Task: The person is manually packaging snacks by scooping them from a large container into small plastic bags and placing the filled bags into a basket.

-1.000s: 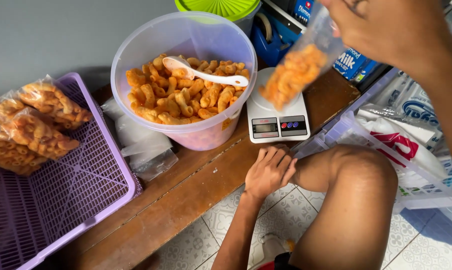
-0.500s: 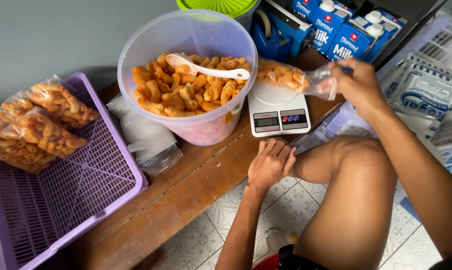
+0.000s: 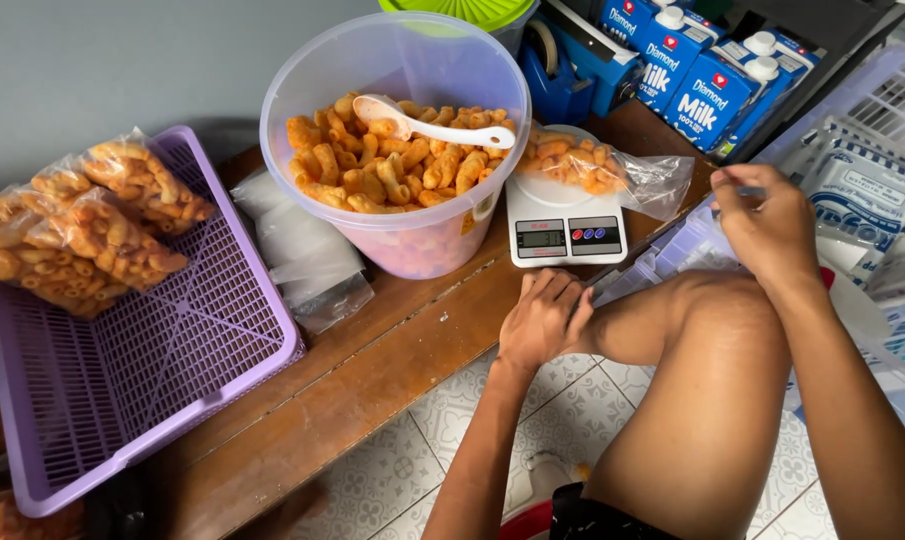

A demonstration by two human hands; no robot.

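Snack bag [image 3: 598,170] lies on the white scale [image 3: 563,222], its open plastic end trailing off to the right, just beside the tub [image 3: 398,130] of orange snacks with a white scoop [image 3: 428,125] on top. Right hand [image 3: 768,225] hovers near the bag, fingers loosely curled, holding nothing. Left hand [image 3: 545,320] rests empty on the knee by the wooden table [image 3: 373,370]. Filled bags [image 3: 83,235] sit in the purple basket [image 3: 153,370]
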